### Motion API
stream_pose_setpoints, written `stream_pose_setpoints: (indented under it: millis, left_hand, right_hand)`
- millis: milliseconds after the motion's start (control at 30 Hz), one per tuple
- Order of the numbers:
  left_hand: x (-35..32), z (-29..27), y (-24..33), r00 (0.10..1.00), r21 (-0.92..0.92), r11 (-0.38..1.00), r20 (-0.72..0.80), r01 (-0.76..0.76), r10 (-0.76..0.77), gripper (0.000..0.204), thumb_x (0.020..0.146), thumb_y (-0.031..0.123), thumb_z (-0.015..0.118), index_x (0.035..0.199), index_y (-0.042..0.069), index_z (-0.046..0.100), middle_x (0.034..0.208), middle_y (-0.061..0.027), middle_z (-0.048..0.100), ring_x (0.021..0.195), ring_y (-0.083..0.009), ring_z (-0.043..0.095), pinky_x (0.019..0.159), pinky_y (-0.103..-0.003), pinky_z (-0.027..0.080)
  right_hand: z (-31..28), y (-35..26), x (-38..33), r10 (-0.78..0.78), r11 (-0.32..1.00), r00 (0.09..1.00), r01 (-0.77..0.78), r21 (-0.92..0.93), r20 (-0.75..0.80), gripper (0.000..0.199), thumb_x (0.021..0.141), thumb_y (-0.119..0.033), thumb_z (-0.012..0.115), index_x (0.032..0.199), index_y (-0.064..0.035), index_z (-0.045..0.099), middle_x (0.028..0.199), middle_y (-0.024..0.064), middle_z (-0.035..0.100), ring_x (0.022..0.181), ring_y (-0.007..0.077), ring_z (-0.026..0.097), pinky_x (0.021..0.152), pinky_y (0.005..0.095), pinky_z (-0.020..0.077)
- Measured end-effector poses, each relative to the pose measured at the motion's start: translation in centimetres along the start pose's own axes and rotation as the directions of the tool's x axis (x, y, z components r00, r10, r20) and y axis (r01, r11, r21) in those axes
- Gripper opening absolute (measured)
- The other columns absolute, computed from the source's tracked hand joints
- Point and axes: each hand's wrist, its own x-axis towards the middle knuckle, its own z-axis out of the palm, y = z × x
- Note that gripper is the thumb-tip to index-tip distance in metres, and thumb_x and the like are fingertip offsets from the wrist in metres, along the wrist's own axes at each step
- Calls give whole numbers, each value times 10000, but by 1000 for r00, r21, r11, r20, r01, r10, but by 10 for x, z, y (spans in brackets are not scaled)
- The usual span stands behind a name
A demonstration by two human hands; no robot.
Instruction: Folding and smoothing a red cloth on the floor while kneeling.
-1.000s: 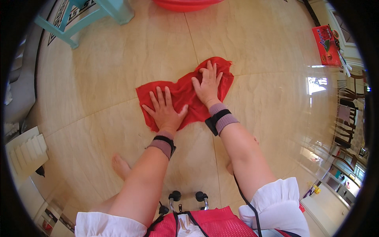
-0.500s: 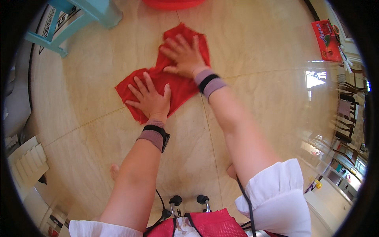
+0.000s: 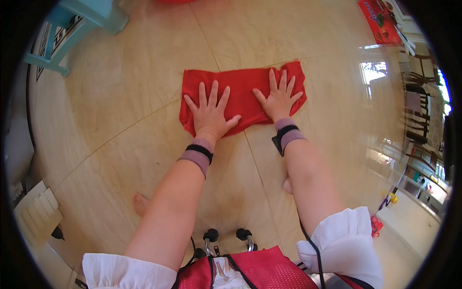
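Note:
A red cloth (image 3: 243, 91) lies spread on the beige tiled floor, wider than it is deep, with its right end rumpled. My left hand (image 3: 210, 113) presses flat on its left part, fingers spread. On the right part rests my right hand (image 3: 278, 98), palm down with the fingers apart. Neither hand grips the fabric. Each wrist wears a mauve band with a black strap.
A light blue plastic stool (image 3: 91, 19) stands at the far left. At the far right sits a red box (image 3: 380, 21). Chairs (image 3: 418, 103) line the right side. Caster wheels (image 3: 244, 234) are close to me at the bottom.
Both hands and the cloth have shifted rightward. My right hand has come nearer, level with the left. The cloth, bunched in the middle and slanting before, now lies straighter across.

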Motion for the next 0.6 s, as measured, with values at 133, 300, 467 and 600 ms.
stream_pose_setpoints:
  millis: [133,300,467,600]
  left_hand:
    - [-49,15,25,997,-64,995,-2,-81,81,1015,756,753,675,1609,286,386,1729,-69,208,1595,-398,80,1153,-819,59]
    - [-111,27,39,991,-77,990,36,-122,125,1033,747,745,688,1616,284,371,1732,-63,195,1598,-396,68,1153,-822,40]
    - [-140,33,48,975,-77,976,74,-205,211,1059,734,743,700,1625,294,346,1739,-53,167,1599,-386,68,1165,-810,23]
    - [-136,34,55,962,-97,965,105,-243,253,1059,730,736,705,1623,291,352,1742,-50,159,1605,-375,50,1170,-801,-1]
  right_hand:
    - [15,29,-72,36,999,996,-36,4,-84,982,854,-787,572,1646,-280,285,1738,105,159,1591,426,86,1137,820,80]
    - [20,28,-173,88,993,995,-85,86,-36,1007,861,-688,624,1647,-162,278,1724,136,189,1592,414,91,1184,763,46]
    - [22,23,-250,126,983,992,-127,134,22,1011,876,-675,610,1657,-140,255,1732,143,157,1598,415,67,1200,741,22]
    - [18,32,-243,122,987,992,-125,102,34,1008,867,-662,630,1656,-152,264,1737,123,152,1598,417,64,1201,742,33]
